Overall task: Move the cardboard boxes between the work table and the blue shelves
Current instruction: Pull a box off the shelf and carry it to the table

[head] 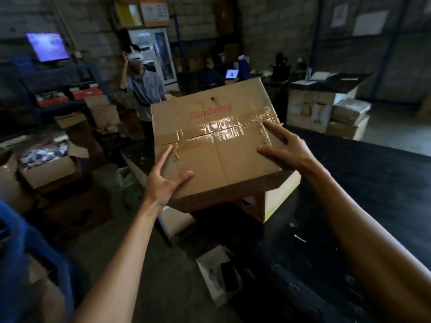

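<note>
- A taped cardboard box [217, 145], brown with red lettering on its top, sits tilted on a second, paler box [275, 201] at the near corner of the dark worktop [373, 183]. It overhangs the box beneath on the side nearer the camera.
- The left hand [163, 183] lies against the box's near left corner, fingers spread and fairly straight, thumb laid on the top face. It touches the cardboard but does not curl round it.
- The right hand [289, 148] is spread over the right part of the top, forefinger at the tape seam and thumb reaching toward the middle. It too is open; whether the palm bears down or hovers just above is unclear.
- Judged from this, the step in hand is the box's placing or picking at the worktop end of the run; which of the two I cannot tell, since neither hand has a carrying grip.
- If it is to be lifted, the next move calls for both hands to slide down to opposite side walls or under the bottom edge, because the top is slick with tape.
- If it is to stay, it wants squaring on the box below, as the overhang and tilt could let it slip off the edge.
- A blue frame [35, 252] shows at the lower left, blurred, perhaps part of the shelves.
</note>
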